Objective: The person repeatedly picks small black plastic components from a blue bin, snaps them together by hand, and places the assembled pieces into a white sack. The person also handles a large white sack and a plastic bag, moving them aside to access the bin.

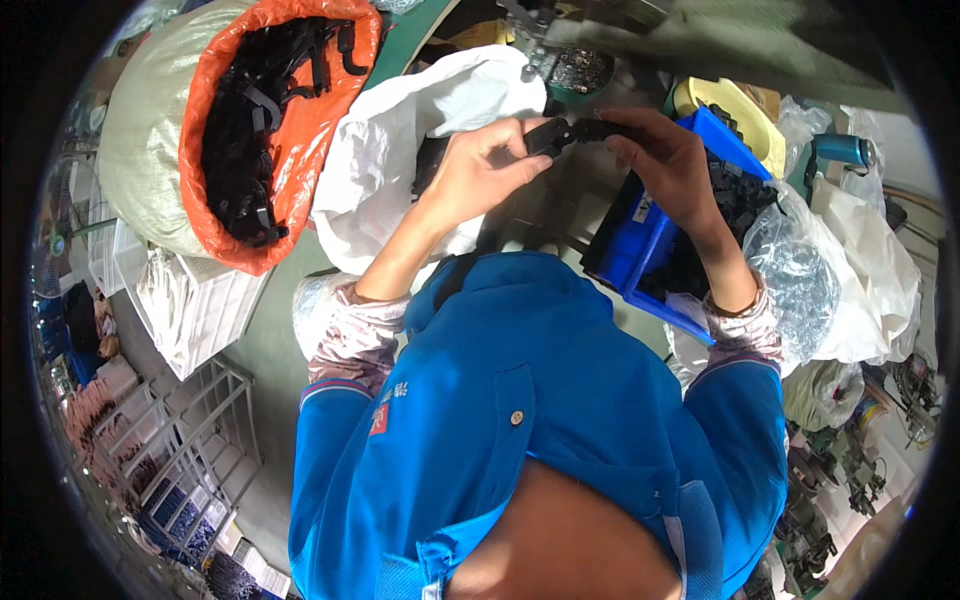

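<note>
My left hand (478,172) pinches a black plastic part (546,136) between thumb and fingers. A second dark part (598,130) is gripped in my right hand (668,165), its end meeting the first one at the middle. Whether the two are joined, I cannot tell. Below my left hand stands an open white sack (365,175), with some black pieces showing inside. Beside my right wrist is a blue plastic bin (640,245) holding many black parts (735,200). Behind both hands, a metal fixture (535,30) is partly in shadow.
At the far left, a bulging sack with an orange liner (290,190) is full of black curved pieces. A white crate (190,310) stands beneath it. To the right are a yellow container (755,130), clear plastic bags (795,270) and a teal tool-like object (843,150). Metal racks (190,450) stand at lower left.
</note>
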### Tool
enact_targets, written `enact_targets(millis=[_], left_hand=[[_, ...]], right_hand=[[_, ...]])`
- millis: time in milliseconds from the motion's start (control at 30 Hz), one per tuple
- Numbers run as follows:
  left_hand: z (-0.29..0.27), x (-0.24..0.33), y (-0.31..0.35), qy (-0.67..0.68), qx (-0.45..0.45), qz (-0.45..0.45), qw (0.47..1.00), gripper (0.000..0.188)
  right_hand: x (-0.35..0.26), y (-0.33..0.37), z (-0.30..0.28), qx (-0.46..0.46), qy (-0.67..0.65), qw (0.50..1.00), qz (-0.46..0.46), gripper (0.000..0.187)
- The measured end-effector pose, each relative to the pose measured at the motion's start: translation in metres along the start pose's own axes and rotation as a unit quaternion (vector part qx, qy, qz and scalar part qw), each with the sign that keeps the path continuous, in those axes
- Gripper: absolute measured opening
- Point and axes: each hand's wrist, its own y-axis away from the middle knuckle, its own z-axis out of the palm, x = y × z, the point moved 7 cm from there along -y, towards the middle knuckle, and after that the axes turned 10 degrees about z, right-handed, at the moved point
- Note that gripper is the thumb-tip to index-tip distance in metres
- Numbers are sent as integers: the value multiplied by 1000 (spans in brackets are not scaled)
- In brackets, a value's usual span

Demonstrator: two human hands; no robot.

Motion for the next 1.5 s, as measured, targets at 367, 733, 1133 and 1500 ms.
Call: enact_targets(millis=[367,733,1133,1500], left_hand=[[-41,2,-17,-97,-34,62,993,27],[-47,13,-49,-286,-155,206,923,40],[-59,10,-99,-275,-204,235,910,37],[-76,-16,-98,-275,-263,116,917,26]], right_hand=[[-9,-25,26,30,78,997,0,27],[-20,-35,45,149,181,965,-120,26],[-28,-54,37,231,175,949,-125,22],[17,-71,37,145,-19,988,46,27]])
